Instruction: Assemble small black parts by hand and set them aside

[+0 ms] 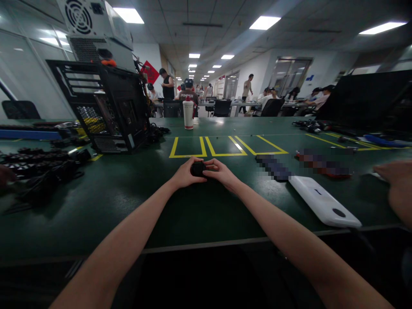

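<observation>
Both my hands meet at the middle of the green table [135, 206], around a small dark round object [197, 168] whose kind I cannot make out. My left hand [186, 174] is closed about its left side, thumb below and fingers above. From the right, my right hand [219, 172] pinches at its edge with thumb and forefinger. The object's underside and part of its rim are hidden by fingers. Yellow tape rectangles [187, 156] lie on the table just beyond the hands.
At the left stands a black computer case [119, 107] with a power supply [96, 30] on top, beside dark cables [38, 171]. A white bottle [188, 114] stands ahead. Right lie a white device [323, 201] and a blurred phone-like item [273, 166]. Another person's hand [397, 184] is at the right edge.
</observation>
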Tool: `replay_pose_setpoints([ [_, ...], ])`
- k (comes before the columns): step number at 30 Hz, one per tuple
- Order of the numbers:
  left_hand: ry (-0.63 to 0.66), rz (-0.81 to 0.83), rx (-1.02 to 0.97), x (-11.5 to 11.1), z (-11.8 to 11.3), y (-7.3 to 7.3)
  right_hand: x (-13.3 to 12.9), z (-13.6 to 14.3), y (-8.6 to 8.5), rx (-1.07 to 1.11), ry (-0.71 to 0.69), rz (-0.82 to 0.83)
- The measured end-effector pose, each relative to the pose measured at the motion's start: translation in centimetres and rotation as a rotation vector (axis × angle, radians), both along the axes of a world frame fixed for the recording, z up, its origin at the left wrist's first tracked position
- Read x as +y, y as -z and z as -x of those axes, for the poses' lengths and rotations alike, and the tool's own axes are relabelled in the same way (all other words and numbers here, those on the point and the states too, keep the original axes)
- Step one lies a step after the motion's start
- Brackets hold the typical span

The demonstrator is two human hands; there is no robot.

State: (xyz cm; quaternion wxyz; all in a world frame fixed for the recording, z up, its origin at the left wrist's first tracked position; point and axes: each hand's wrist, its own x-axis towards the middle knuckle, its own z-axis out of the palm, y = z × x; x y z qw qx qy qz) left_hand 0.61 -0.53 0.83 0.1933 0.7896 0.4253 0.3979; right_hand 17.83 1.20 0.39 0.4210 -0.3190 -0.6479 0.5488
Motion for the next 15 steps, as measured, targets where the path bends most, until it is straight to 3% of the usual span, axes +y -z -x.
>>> replay_pose_setpoints([
  [7,0.006,0.0,0.014,-0.27,0.08,-0.35,0.23,0.28,-0.17,0.011,0.055,-0.021],
  [15,0.012,0.009,-0.007,-0.13,0.02,-0.18,0.04,-0.09,-0.17,-0.029,0.002,-0.045],
])
